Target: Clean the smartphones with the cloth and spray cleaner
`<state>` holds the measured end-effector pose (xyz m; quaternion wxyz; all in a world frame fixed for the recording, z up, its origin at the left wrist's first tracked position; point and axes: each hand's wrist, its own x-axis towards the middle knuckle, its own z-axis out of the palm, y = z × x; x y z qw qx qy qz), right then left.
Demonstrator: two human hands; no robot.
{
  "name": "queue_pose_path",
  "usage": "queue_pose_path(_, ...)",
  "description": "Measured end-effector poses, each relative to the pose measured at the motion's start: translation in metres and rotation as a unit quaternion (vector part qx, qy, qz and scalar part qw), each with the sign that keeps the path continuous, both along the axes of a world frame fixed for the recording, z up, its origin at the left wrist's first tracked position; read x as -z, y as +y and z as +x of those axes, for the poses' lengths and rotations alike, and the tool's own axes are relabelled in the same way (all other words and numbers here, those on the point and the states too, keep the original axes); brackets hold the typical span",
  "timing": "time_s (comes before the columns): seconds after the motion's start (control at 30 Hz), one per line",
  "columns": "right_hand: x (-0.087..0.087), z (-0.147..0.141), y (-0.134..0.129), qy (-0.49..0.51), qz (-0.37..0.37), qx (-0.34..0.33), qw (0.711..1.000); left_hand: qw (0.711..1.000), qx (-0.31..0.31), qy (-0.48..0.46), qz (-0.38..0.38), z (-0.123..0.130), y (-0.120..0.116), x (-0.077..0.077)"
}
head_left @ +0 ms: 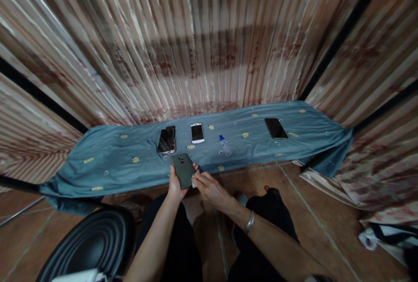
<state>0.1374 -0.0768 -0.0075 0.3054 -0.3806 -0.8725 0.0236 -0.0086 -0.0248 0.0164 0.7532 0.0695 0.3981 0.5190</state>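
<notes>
A patterned blue cloth [114,155] is spreading widest. Over its near edge, the left hand [175,185] is grasping a green phone [183,172], back up; the right hand [213,191] is working at its side, seemingly wiping. Beyond, 1 white phone [197,134] and 1 blue-capped bottle [225,146] are lying. The right fingers are pinching a white scrap [193,181]; wiping further is calling for steady left support.

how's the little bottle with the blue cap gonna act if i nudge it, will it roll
The bottle appears to lie on its side, so a nudge could well roll it, though the soft cloth may slow it. Its clear body looks like thin plastic, so it would probably feel light and might give a little under a firm grip.
</notes>
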Motion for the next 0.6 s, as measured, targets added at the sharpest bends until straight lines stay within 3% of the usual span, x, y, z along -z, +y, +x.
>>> queue_pose_path(0.33, -0.014, -0.022, -0.006, 0.007, 0.043, -0.028, 0.999, 0.999, 0.010, 0.030, -0.027, 0.006, -0.007, -0.005)
queue_pose_path(0.6, -0.005, -0.023, 0.000, 0.068, -0.006, -0.029, 0.997, 0.997, -0.020, 0.056, -0.043, 0.014, -0.009, -0.016)
